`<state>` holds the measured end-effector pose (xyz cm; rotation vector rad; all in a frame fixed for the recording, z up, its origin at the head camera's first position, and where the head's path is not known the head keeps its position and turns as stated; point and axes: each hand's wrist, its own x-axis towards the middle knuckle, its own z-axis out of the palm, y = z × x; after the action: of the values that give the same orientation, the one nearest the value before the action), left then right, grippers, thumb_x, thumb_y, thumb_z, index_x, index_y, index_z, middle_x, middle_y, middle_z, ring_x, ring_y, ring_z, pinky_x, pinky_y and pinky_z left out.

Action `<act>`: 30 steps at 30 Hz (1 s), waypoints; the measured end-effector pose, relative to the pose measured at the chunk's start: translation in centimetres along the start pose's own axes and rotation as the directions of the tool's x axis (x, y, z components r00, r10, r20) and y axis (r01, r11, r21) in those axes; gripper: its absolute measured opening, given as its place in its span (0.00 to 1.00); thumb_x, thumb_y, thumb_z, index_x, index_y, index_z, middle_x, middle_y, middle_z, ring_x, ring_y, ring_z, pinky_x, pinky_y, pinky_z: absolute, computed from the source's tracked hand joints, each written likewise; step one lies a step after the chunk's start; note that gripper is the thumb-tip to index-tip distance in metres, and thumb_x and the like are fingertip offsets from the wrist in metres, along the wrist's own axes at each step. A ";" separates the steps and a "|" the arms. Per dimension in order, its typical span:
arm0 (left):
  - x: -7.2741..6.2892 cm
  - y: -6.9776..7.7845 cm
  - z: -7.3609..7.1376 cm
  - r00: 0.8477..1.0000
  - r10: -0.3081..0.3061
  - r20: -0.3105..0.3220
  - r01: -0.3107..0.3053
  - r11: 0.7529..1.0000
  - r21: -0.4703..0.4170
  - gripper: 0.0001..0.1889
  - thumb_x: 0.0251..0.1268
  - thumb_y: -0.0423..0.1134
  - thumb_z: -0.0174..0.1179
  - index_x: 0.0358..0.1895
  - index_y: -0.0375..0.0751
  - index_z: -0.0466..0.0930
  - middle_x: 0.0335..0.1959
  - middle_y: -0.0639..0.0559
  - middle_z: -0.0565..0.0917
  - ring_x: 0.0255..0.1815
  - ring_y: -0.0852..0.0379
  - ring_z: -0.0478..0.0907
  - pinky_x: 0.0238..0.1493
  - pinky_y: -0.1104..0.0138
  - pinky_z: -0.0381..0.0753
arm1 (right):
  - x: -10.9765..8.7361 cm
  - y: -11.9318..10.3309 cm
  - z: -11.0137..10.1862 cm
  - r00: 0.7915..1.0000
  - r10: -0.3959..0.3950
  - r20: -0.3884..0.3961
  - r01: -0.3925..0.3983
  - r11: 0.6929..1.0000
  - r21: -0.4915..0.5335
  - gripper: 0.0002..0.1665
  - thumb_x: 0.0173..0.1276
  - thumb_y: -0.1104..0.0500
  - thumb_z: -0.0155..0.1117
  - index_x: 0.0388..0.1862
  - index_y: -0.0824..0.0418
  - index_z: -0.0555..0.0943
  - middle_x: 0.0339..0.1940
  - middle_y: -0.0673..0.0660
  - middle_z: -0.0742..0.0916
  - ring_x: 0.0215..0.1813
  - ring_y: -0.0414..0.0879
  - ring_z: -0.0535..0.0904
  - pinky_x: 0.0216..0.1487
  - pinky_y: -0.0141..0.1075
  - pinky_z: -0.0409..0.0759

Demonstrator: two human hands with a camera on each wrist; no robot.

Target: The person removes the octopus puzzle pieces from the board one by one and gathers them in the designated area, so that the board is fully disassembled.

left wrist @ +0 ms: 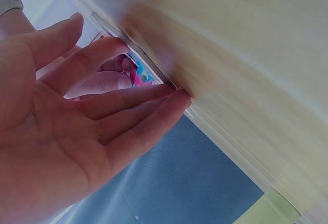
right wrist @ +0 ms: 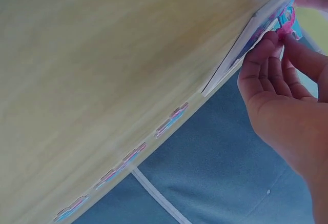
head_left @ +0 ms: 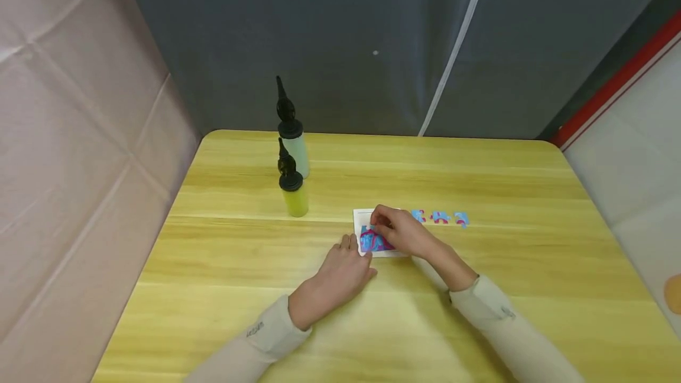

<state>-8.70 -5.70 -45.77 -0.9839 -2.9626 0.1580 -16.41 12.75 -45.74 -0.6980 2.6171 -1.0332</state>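
A jigsaw puzzle in a white tray [head_left: 356, 217] lies on the table, its assembled part [head_left: 373, 241] blue and pink. My right hand [head_left: 404, 232] is over the tray and pinches a pink-and-blue puzzle piece [right wrist: 288, 25] between thumb and forefinger. That piece is tilted up from the board in the right wrist view. Fairly straight, the fingers of my left hand [head_left: 343, 270] rest at the tray's left and near edges. In the left wrist view, the fingertips [left wrist: 179, 97] touch the tray's side. My right hand hides the tray's right part from above.
Three loose puzzle pieces [head_left: 440, 217] lie in a row to the right of the tray. Two pump bottles with black tops stand at the back left, a yellow one [head_left: 295, 201] in front of a pale green one [head_left: 299, 155]. A dark curtain [head_left: 319, 46] hangs behind the table.
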 end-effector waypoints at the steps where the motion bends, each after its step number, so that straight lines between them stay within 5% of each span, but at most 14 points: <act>1: 0.0 0.0 0.0 1.000 0.002 0.006 -0.002 1.000 0.000 0.21 0.76 0.58 0.56 0.57 0.51 0.89 0.55 0.34 0.86 0.55 0.43 0.81 0.49 0.61 0.86 | 0.0 0.0 0.0 1.000 0.002 0.003 -0.002 1.000 -0.004 0.03 0.78 0.62 0.61 0.44 0.61 0.80 0.31 0.51 0.84 0.31 0.41 0.74 0.37 0.33 0.74; 12: -0.2 -0.1 -0.4 0.997 0.007 0.073 0.002 0.993 -0.115 0.27 0.75 0.58 0.59 0.63 0.41 0.81 0.60 0.28 0.82 0.64 0.37 0.80 0.57 0.55 0.85 | 0.0 0.0 0.0 1.000 0.013 0.014 -0.013 1.000 -0.010 0.02 0.77 0.63 0.61 0.45 0.61 0.80 0.34 0.52 0.87 0.33 0.40 0.77 0.40 0.34 0.78; 30: 0.0 0.4 -0.1 0.986 -0.014 0.167 0.018 1.000 -0.024 0.32 0.77 0.61 0.54 0.72 0.43 0.76 0.70 0.29 0.76 0.72 0.37 0.75 0.65 0.55 0.81 | -0.4 0.9 -1.1 0.999 0.052 -0.002 -0.052 0.992 0.113 0.02 0.78 0.64 0.59 0.45 0.59 0.79 0.39 0.56 0.87 0.41 0.45 0.81 0.44 0.38 0.80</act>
<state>-8.42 -5.36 -45.68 -0.9961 -3.1303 0.2126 -16.82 14.15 -45.60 -0.5991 2.5430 -1.1587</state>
